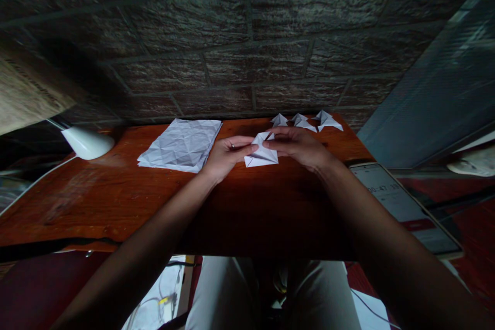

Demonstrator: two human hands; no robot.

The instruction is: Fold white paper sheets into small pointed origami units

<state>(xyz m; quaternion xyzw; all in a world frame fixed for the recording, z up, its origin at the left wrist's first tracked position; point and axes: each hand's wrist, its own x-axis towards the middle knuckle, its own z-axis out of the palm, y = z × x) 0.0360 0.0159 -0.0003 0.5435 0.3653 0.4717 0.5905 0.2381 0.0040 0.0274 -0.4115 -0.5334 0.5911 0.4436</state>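
Note:
Between my two hands is a small piece of folded white paper (pixel 263 155), held just above the wooden table. My left hand (pixel 228 155), with a ring on one finger, pinches its left side with the thumb on top. On the other side, my right hand (pixel 296 145) grips the upper right part, thumb pressed on the near face. The fingers behind the paper are partly hidden. Left of my hands lies a stack of creased white paper sheets (pixel 180 145). Beyond my right hand stand three folded paper pieces (pixel 328 120) in a row.
A white lamp base (pixel 88 143) stands at the table's left end, its cord running along the edge. A phone (pixel 402 201) showing a timer lies at the right. A rough brick wall (pixel 232 36) rises directly behind the wooden table (pixel 154 198).

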